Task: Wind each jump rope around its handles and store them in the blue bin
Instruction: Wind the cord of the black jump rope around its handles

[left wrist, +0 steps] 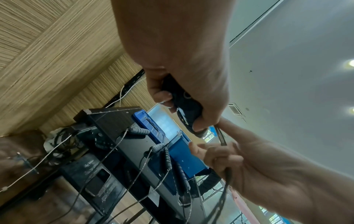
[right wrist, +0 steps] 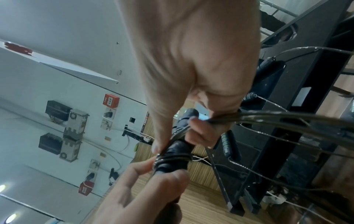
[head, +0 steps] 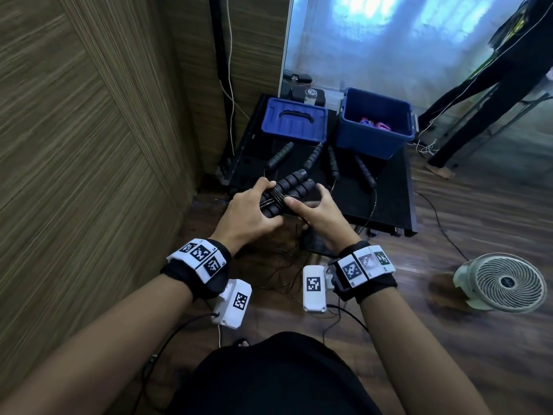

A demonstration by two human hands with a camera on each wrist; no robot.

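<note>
In the head view my left hand [head: 260, 202] grips a pair of black ribbed jump rope handles [head: 296, 184] held side by side, with several turns of dark cord [head: 273, 197] around their middle. My right hand [head: 303, 200] pinches the loose cord against the handles. In the right wrist view the cord [right wrist: 268, 119] runs out of my right fist in several strands. The open blue bin [head: 374, 143] stands at the back right of the black table [head: 389, 199], with coloured ropes [head: 374, 124] inside. More rope handles [head: 279, 155] lie on the table in front of it.
The bin's blue lid [head: 294, 119] lies on the table's back left. A wood-panelled wall [head: 89, 130] is close on the left. A small fan [head: 502, 283] sits on the floor at right. Loose cables trail on the floor, and a person [head: 478, 94] stands at the far right.
</note>
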